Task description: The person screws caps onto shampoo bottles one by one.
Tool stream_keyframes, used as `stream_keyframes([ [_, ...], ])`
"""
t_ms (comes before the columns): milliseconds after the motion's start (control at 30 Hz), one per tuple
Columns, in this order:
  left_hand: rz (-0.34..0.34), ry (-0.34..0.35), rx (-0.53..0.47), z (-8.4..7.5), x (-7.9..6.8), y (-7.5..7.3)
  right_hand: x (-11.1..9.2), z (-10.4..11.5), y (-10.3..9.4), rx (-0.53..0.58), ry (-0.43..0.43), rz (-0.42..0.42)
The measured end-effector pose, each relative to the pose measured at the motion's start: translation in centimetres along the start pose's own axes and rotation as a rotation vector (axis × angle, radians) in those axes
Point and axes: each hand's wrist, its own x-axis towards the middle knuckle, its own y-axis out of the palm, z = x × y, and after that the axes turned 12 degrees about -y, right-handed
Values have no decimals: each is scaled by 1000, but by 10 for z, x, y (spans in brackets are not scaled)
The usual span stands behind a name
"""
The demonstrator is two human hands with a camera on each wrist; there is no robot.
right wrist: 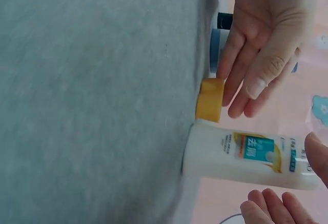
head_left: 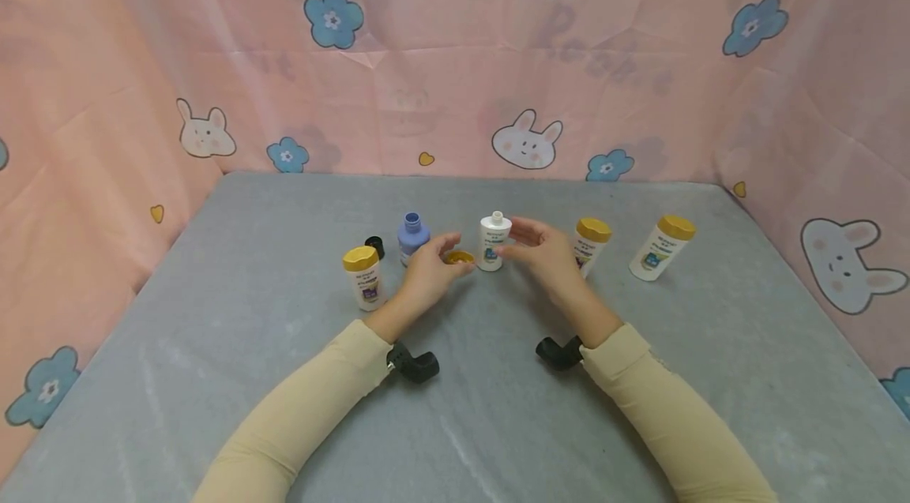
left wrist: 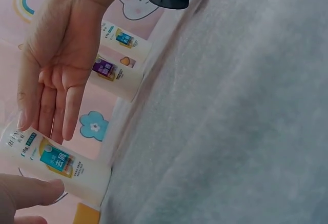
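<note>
A white shampoo-style bottle [head_left: 492, 244] stands upright and uncapped, its narrow white neck showing. Beside it my right hand [head_left: 543, 254] has its fingers extended, thumb in front and fingertips behind the bottle's upper part; whether they touch it I cannot tell. Left of the bottle, a yellow cap [right wrist: 210, 100] lies on the table. My left hand [head_left: 429, 274] is around the cap's near left side with loosely extended fingers, not gripping it. Behind that hand stands an uncapped blue bottle [head_left: 413, 234], partly hidden. A black cap [head_left: 374, 247] lies left of it.
A yellow-capped white bottle [head_left: 366, 282] stands left of my left hand. Two more, a partly hidden one [head_left: 592, 238] and one farther right [head_left: 661, 248], stand beyond my right hand. Everything rests on a grey cloth-covered table [head_left: 490, 424] with pink curtains [head_left: 441, 92] around it.
</note>
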Motion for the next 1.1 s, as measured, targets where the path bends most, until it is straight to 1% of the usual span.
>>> stream_keyframes([
  [267,-9,13,20,5,4,3,7,-5,10,9,55,-21],
  [400,-19,9,17,6,5,4,9,-7,14,9,62,-17],
  [567,-13,8,45,7,7,5,11,-8,16,25,87,-22],
  [867,-27,21,103,3,6,7,13,-11,15,25,109,-32],
  [1100,0,-2,82,-2,0,1,6,-5,5,5,129,-22],
])
